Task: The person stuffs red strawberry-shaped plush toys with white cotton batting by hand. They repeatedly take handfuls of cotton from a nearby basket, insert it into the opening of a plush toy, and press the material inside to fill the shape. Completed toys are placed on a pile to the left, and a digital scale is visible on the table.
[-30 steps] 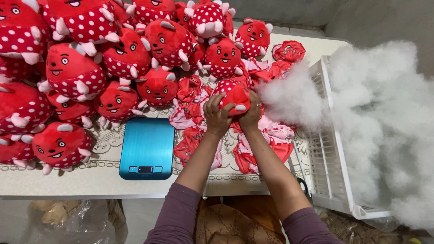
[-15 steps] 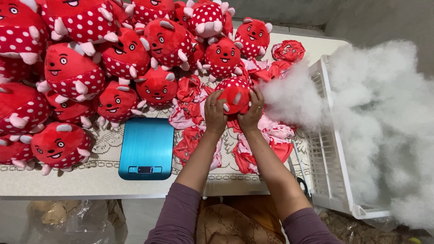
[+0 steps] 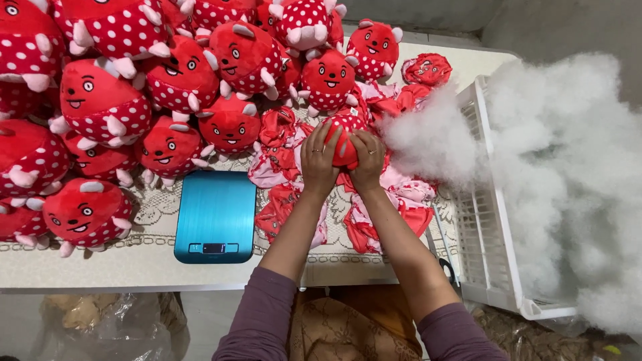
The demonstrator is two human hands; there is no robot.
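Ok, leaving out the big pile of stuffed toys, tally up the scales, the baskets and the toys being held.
scale: 1
basket: 1
held toy: 1
Total: 3

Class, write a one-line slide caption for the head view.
Both hands squeeze a red plush toy between blue scale and white stuffing.

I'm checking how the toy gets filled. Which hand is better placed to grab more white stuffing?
Probably the right hand: it holds the red toy on the side nearest the white stuffing. The left hand sits farther away, toward the blue scale.
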